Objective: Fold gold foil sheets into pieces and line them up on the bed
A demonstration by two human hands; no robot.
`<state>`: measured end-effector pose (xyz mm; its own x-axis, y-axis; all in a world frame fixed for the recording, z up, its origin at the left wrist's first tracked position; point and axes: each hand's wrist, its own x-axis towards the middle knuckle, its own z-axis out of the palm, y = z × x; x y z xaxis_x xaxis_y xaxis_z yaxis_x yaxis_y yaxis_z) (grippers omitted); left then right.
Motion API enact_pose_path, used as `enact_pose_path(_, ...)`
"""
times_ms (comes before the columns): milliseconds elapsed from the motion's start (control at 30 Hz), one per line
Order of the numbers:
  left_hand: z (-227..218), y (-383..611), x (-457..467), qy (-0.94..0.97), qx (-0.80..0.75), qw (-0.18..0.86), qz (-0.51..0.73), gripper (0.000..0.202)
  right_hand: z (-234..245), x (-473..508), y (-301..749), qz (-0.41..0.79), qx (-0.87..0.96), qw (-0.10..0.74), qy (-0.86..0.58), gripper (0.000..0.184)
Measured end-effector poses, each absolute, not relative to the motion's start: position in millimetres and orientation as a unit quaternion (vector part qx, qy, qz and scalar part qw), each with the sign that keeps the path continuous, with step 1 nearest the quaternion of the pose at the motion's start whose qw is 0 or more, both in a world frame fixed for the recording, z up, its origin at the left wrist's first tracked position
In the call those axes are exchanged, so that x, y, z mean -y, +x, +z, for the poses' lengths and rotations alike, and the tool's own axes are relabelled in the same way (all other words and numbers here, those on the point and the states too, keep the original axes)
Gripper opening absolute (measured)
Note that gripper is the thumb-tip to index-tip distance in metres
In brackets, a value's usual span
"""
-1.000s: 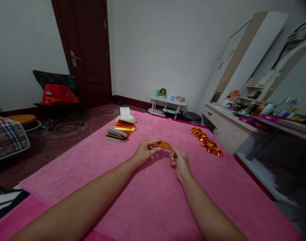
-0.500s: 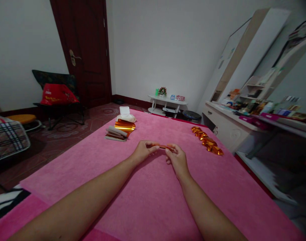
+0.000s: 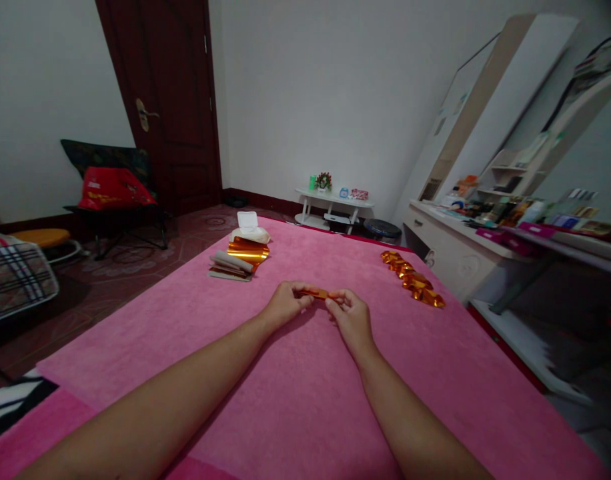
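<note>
Between my two hands is a narrow folded strip of shiny orange-gold foil paper [image 3: 319,294], held just above the pink cloth [image 3: 295,373]. My left hand [image 3: 284,305] is closed on its left end, thumb at the front. At the right end, my right hand [image 3: 352,316] pinches the strip between thumb and fingers. Both ends of the strip are partly hidden by the fingers. Off to the right lies a row of several folded gold foil pieces [image 3: 413,280].
Left of my hands sit a stack of greyish paper [image 3: 230,265], gold foil sheets [image 3: 249,251] and a white packet with its lid raised [image 3: 249,233]. A cluttered dresser [image 3: 450,247] stands along the right, and a low white table [image 3: 333,199] beyond the cloth.
My right hand has shifted slightly left along the foil strip, and the strip's gold face now shows more. My left hand has hardly moved.
</note>
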<state>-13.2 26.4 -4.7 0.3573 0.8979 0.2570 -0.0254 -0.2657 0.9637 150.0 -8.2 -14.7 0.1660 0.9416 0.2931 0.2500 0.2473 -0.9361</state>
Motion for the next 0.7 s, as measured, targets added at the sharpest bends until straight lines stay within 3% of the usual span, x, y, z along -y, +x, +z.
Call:
enact_pose_path(333,-11,-10,-27,0.642,-0.396,0.484,0.445,0.04,-11,11,153,0.106,0.668,0.429,-0.599,0.019)
enact_pose_path(467,-10,-13,-27,0.704,-0.439,0.378,0.411,0.041,-7,11,154,0.029,0.71,0.358,-0.606,0.024)
enact_pose_path(700,4,-16,-18,0.78,-0.554,0.131,0.262,0.034,-10,8,158,0.039,0.699,0.352,-0.621,0.029)
